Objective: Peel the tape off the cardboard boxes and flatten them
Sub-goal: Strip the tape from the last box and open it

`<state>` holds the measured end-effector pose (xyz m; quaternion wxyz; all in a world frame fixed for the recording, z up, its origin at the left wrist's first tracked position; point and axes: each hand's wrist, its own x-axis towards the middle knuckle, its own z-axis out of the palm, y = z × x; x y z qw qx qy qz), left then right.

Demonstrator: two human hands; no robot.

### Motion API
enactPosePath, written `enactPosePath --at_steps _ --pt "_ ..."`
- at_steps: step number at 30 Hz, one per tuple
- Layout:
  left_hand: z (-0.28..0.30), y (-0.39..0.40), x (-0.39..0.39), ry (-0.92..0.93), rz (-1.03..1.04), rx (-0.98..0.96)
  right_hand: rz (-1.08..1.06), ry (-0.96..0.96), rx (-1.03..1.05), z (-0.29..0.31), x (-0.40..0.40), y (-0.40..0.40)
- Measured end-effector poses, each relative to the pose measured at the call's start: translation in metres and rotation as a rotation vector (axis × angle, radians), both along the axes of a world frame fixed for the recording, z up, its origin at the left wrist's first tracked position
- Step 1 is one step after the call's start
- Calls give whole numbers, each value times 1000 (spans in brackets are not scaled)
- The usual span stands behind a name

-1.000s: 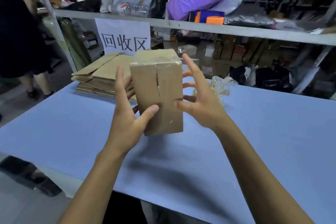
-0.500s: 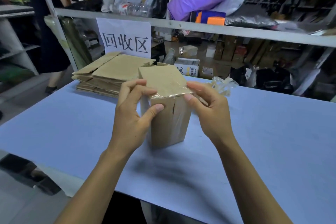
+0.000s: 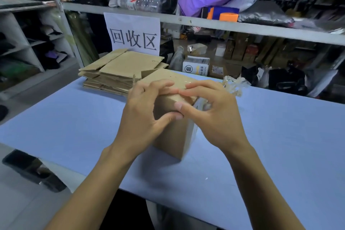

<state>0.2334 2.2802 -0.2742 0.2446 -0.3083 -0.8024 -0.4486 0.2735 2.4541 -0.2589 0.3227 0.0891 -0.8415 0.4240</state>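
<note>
A small brown cardboard box [image 3: 173, 136] stands upright on the blue table [image 3: 74, 121], clear tape over its top edge and right side. My left hand [image 3: 143, 117] grips the box's top left corner, thumb on the front face, fingers curled over the top. My right hand [image 3: 211, 115] sits on the top right corner, fingertips pressed on the taped edge and thumb on the front. The fingertips of both hands meet at the top edge. A crumpled wad of peeled clear tape [image 3: 234, 85] lies behind the box to the right.
A stack of flattened cardboard [image 3: 115, 73] lies at the table's far left, below a white paper sign [image 3: 132, 33]. A metal shelf rail [image 3: 205, 24] crosses behind, loaded with bags and a bottle. The table's near edge runs diagonally at lower left; dark objects [image 3: 31, 170] lie on the floor.
The box, first held up with its seamed face toward me, was turned and set upright on the table. Both hands moved onto its top taped edge, fingertips closing together.
</note>
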Motion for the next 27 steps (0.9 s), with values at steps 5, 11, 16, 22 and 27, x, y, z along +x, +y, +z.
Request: enactPosePath --at_steps 5,11,16,22,27 --pt "4 -2 -4 268 85 -127 56 -16 -173 -7 5 5" --pt "28 -4 -11 213 -14 -256 167 5 -317 -9 4 8" --pt "41 -8 -15 64 31 -348 129 115 -306 -18 6 3" --pt "67 -7 -33 -52 78 -480 243 89 -234 -13 6 12" --pt "68 12 -34 -129 114 -355 223 134 -134 -18 8 18"
